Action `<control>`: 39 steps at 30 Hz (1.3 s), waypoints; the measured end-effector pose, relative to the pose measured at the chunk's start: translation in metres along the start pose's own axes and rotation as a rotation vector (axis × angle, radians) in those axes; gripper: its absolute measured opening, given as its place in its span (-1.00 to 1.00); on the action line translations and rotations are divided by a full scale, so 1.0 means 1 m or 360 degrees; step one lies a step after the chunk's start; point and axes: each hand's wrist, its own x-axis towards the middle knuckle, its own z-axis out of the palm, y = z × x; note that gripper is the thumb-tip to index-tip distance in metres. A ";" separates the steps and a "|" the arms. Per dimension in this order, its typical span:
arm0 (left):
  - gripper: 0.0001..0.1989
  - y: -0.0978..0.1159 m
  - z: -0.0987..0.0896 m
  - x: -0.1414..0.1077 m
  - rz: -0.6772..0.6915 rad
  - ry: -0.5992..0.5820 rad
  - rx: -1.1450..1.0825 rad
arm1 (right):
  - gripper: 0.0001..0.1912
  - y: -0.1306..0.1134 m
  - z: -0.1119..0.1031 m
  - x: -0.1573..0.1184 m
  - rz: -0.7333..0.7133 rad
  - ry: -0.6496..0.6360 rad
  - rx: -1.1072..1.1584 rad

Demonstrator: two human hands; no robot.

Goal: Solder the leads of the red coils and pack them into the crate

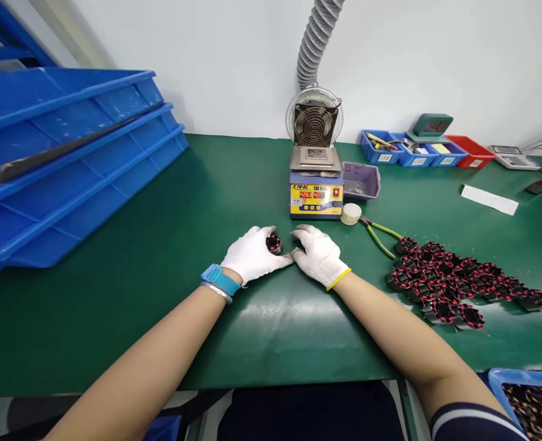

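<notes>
My left hand [256, 252], in a white glove, is wrapped round a small motor stator [274, 244] with black core and red-and-black windings. The stator's round end faces up between thumb and fingers. Just to its right, my right hand [317, 252], also gloved, is curved with thumb and fingers apart. Nothing shows between them. The thumb tips of both hands meet or nearly meet in front of the stator. Beyond the hands stands a blue-and-yellow solder pot [316, 195] with a lit red display. A round white tin [351, 213] sits beside it.
Several wound stators [445, 275] stand grouped on the right, near green-handled cutters [381, 236]. Blue crates [78, 159] are stacked at left. Behind the pot are a fan [315, 125], a grey hose [316, 46] and a purple bin [361, 180]. Small blue bins [415, 158] line the wall.
</notes>
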 end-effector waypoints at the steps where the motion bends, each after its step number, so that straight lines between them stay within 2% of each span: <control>1: -0.18 -0.001 0.000 0.002 0.0060 -0.0020 -0.0035 | -0.56 0.001 0.000 -0.001 -0.0019 0.0009 0.0000; 4: -0.30 -0.004 0.001 0.005 0.0225 -0.0098 -0.0129 | -0.62 0.001 0.005 -0.001 -0.0115 0.0025 0.0014; 8: -0.52 -0.002 0.003 0.007 0.0138 -0.0036 -0.0105 | -0.64 -0.001 0.006 0.005 -0.0132 0.0030 0.0095; 14: -0.52 0.001 0.004 0.006 -0.0018 -0.0016 -0.0135 | -0.58 -0.002 -0.001 0.004 -0.0165 -0.0004 0.0237; 18: -0.53 0.003 0.002 0.005 -0.0096 -0.0007 -0.0110 | -0.71 0.003 -0.001 0.007 -0.0212 -0.0035 0.0252; 20: -0.54 0.004 0.001 0.004 -0.0101 -0.0019 -0.0130 | -0.71 0.006 -0.002 0.009 -0.0165 -0.0039 0.0274; 23: -0.58 0.006 0.000 0.001 -0.0148 0.0042 -0.0197 | -0.72 0.007 -0.005 0.009 0.0022 0.0029 0.0381; 26: -0.59 0.006 0.001 -0.003 -0.0160 0.0224 -0.0250 | -0.66 -0.002 -0.008 0.003 0.0070 0.0060 0.0547; 30: -0.63 0.004 0.005 -0.006 -0.0015 0.0498 -0.0418 | -0.57 -0.020 -0.001 -0.002 0.0119 0.0021 0.0820; 35: -0.50 0.008 0.012 -0.006 -0.0131 0.0347 -0.0864 | -0.47 -0.024 0.010 0.004 0.0419 0.0050 0.1202; 39: -0.46 0.009 0.015 -0.007 -0.0111 0.0327 -0.0910 | -0.41 -0.021 0.013 0.003 0.0324 0.0225 0.1159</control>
